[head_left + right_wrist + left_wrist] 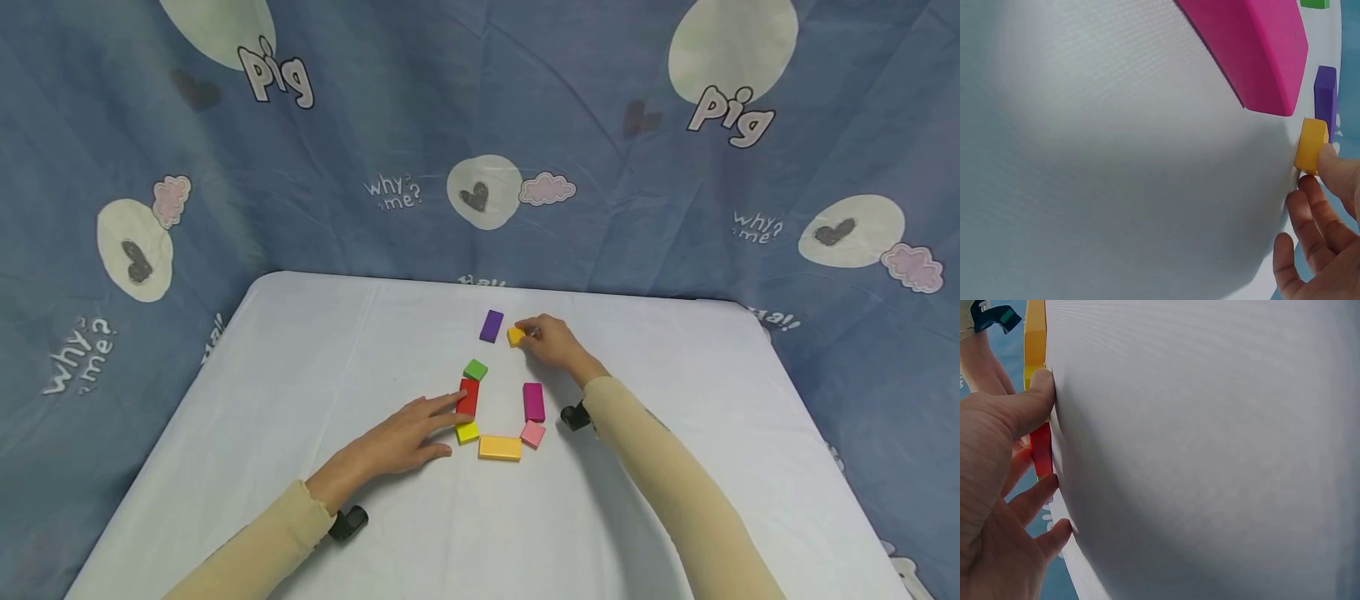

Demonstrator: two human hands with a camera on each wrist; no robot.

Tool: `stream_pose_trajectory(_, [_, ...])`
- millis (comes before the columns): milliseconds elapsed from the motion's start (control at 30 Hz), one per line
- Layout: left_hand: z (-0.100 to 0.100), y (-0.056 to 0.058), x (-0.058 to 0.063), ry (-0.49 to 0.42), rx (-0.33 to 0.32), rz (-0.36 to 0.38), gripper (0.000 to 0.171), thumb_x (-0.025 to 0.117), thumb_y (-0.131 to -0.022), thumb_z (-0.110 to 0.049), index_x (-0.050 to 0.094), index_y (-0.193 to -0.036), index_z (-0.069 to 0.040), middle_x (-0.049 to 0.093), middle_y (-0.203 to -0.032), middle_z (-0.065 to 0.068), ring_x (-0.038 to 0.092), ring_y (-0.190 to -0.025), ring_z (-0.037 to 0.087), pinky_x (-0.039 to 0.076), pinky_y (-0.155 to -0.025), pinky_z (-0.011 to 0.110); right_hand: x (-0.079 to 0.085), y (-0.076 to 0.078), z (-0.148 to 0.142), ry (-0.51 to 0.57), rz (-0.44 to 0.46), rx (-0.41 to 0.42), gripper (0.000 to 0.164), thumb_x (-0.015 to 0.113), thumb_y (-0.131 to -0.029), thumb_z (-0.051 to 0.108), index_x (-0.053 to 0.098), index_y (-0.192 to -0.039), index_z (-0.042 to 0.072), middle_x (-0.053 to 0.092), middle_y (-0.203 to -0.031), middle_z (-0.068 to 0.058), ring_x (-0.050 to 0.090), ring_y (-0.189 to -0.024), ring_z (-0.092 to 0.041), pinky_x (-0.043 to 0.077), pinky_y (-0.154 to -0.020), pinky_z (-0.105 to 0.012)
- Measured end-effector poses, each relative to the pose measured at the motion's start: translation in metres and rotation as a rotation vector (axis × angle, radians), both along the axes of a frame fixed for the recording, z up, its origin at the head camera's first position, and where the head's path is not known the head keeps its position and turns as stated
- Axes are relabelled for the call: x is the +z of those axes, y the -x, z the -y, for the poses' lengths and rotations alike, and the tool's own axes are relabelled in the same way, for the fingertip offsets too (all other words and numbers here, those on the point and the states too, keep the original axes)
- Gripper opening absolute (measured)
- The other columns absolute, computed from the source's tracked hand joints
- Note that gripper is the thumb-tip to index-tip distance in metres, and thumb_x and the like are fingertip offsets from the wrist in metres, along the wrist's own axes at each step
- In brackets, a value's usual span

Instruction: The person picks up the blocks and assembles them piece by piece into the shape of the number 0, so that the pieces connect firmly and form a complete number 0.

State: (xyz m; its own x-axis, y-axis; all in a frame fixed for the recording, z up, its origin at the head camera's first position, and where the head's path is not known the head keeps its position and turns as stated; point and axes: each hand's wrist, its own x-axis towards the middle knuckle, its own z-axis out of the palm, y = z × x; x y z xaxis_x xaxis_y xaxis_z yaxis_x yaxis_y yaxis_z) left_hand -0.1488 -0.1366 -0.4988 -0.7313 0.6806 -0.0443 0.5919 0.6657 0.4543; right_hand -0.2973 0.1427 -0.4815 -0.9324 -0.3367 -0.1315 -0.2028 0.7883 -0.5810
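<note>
My right hand pinches a small orange-yellow block between thumb and fingers at the table's far side. Just left of it lies a purple block. My left hand has its fingers extended, two of them over a red block. Touching the red block's far end is a green block; a yellow block sits at its near end. A long orange block, a pink block and a magenta block continue the outline around to the right.
A white-covered table carries all the blocks. Behind it hangs a blue printed curtain, which also runs down both sides. Dark wrist cameras are strapped under both sleeves, close to the tabletop.
</note>
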Motion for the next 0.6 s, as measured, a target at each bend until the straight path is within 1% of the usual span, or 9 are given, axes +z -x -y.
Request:
stream_pose_trajectory(333, [0.0012,-0.0001,-0.0007,-0.009,0.004,-0.004,0.057,0.073,-0.09,-0.026,0.053,-0.143,-0.022,0.033,-0.156,0.009,0.034,-0.14,0.028,0.025,-0.113,0.052,-0.0009,-0.0007,-0.0026,-0.02,0.003,0.015,0.036,0.062,-0.096,0.013,0.063,-0.131,0.007,0.062,-0.12,-0.013,0.055,-0.101,-0.026,0.047,-0.093,-0.039])
stream_pose_trajectory(533, [0.0008,0.0003,-0.0016,-0.008,0.006,0.0,0.057,0.073,-0.089,-0.027,0.052,-0.143,-0.023,0.033,-0.156,0.008,0.034,-0.14,0.028,0.025,-0.113,0.052,-0.0013,-0.0011,-0.0051,-0.022,0.026,0.009,0.035,0.059,-0.097,0.012,0.062,-0.132,0.008,0.061,-0.122,-0.012,0.055,-0.103,-0.026,0.047,-0.094,-0.039])
stream_pose_trajectory(600, [0.0006,0.0005,-0.0019,-0.006,0.005,0.001,0.058,0.073,-0.089,-0.027,0.052,-0.143,-0.023,0.032,-0.156,0.008,0.034,-0.14,0.028,0.025,-0.113,0.052,-0.0008,-0.0018,-0.0057,-0.016,0.029,0.008,0.035,0.057,-0.099,0.015,0.062,-0.132,0.008,0.061,-0.123,-0.012,0.055,-0.105,-0.026,0.047,-0.095,-0.039])
